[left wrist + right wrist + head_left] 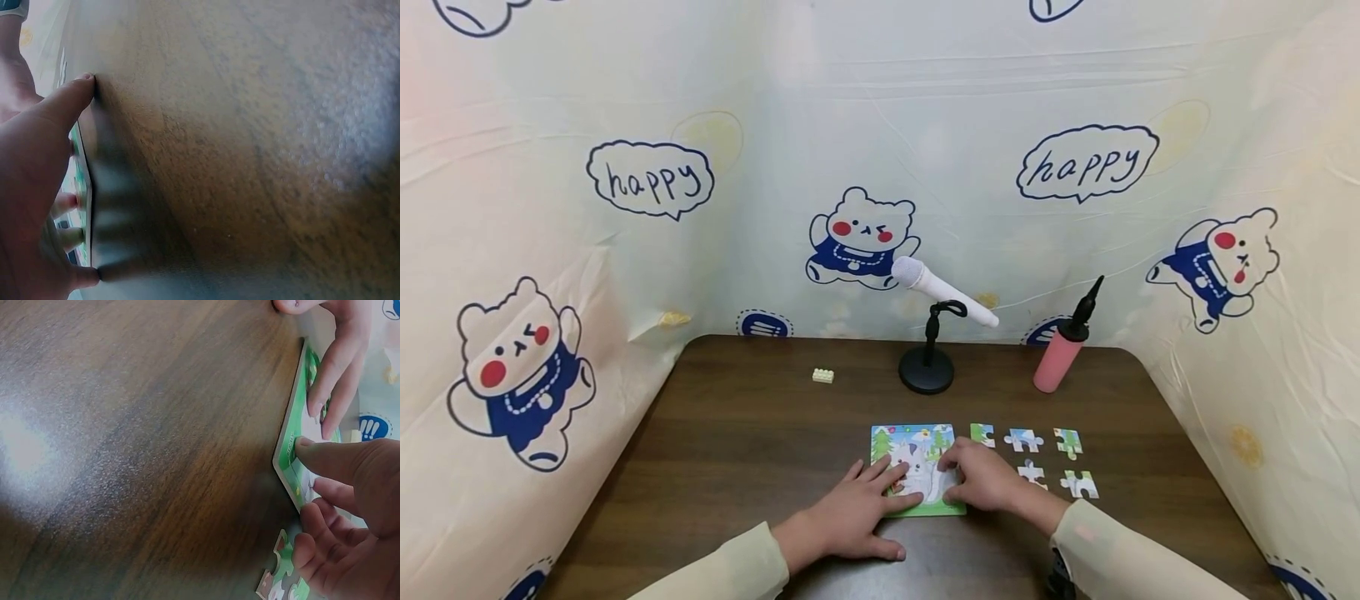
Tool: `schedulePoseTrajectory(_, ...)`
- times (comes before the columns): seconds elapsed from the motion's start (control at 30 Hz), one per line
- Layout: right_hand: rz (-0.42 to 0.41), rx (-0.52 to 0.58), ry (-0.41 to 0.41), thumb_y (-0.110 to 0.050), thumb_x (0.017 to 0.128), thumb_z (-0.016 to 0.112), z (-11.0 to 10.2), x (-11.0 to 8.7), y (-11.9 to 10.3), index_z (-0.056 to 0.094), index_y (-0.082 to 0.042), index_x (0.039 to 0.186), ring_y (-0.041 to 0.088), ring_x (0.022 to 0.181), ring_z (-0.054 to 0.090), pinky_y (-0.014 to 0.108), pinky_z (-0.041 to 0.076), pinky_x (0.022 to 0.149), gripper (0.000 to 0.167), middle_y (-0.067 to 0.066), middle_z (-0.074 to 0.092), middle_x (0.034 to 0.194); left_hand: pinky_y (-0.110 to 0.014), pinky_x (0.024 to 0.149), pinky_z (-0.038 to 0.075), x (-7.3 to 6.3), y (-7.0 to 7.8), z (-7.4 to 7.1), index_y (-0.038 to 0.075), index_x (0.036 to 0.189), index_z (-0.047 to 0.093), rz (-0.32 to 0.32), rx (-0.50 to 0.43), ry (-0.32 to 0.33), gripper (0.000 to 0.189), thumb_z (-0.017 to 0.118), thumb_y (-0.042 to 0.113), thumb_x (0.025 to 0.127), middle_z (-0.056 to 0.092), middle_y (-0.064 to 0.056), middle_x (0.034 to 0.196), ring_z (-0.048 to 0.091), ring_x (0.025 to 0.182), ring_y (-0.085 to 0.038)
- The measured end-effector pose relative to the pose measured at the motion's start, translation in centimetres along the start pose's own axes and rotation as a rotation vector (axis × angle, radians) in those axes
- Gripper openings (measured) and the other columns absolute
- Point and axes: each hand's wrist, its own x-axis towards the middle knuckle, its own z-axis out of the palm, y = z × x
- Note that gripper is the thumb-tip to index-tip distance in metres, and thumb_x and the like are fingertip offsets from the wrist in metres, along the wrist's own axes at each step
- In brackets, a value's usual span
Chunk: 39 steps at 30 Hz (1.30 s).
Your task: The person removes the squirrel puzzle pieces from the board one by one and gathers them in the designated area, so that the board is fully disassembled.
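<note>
A jigsaw puzzle board [927, 509] with a green border and a white animal picture lies flat on the table. My left hand [850, 512] is spread over its left side, several fingertips resting on the picture and the thumb on the wood. From the right, my right hand [992, 479] reaches over the board. Its thumb [322, 456] touches the green lower border and its index finger is bent toward the picture, the others loosely curled; no piece shows between them. Beneath this hand lies a loose jigsaw piece [278, 589], partly hidden.
Several other jigsaw pieces [1024, 439] lie right of the board. Farther back stand a white microphone [947, 292] on a black stand [927, 373] and a pink hand pump [1058, 364]. A cream toy brick [823, 376] sits back left. Printed cloth surrounds the brown table [737, 433].
</note>
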Motion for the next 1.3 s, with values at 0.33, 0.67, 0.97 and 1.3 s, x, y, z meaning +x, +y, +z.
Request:
schedulePoseTrajectory(0.33, 0.012, 0.128, 0.008, -0.015, 0.084, 0.084, -0.2, 0.1, 0.1, 0.07, -0.013, 0.103, 0.011, 0.077, 0.055, 0.027, 0.047, 0.069, 0.024, -0.003, 0.062, 0.088, -0.074, 0.11, 0.031, 0.0, 0.1, -0.1, 0.047, 0.157, 0.037, 0.001, 0.001, 0.005, 0.073, 0.055, 0.075, 0.091, 0.028, -0.004, 0.169, 0.023, 0.156, -0.039)
schedulePoseTrajectory(0.67, -0.023, 0.251, 0.036, -0.014, 0.092, 0.078, -1.0, -0.5, 0.4, 0.071, -0.012, 0.102, 0.012, 0.077, 0.059, 0.024, 0.05, 0.07, 0.012, -0.005, 0.064, 0.085, -0.073, 0.112, 0.029, 0.0, 0.2, -0.1, 0.047, 0.157, 0.037, -0.013, -0.01, -0.006, 0.074, 0.056, 0.075, 0.091, 0.027, -0.004, 0.17, 0.021, 0.157, -0.038)
schedulePoseTrajectory(0.97, -0.029, 0.297, 0.028, -0.017, 0.095, 0.074, -3.2, -2.5, 2.4, 0.073, -0.012, 0.105, 0.01, 0.082, 0.062, 0.025, 0.052, 0.074, 0.011, -0.003, 0.069, 0.092, -0.074, 0.114, 0.022, 0.0, 0.0, 0.1, 0.045, 0.156, 0.04, 0.002, -0.002, 0.029, 0.074, 0.055, 0.076, 0.091, 0.029, -0.005, 0.169, 0.022, 0.156, -0.039)
schedulePoseTrajectory(1.3, 0.013, 0.309, 0.076, -0.017, 0.094, 0.076, -5.9, -7.2, 6.7, 0.073, -0.009, 0.103, 0.008, 0.084, 0.063, 0.026, 0.054, 0.075, 0.013, -0.001, 0.069, 0.093, -0.07, 0.117, 0.021, 0.1, -0.2, 0.0, 0.042, 0.154, 0.046, 0.037, -0.033, 0.053, 0.068, 0.053, 0.074, 0.094, 0.031, -0.006, 0.168, 0.024, 0.156, -0.035)
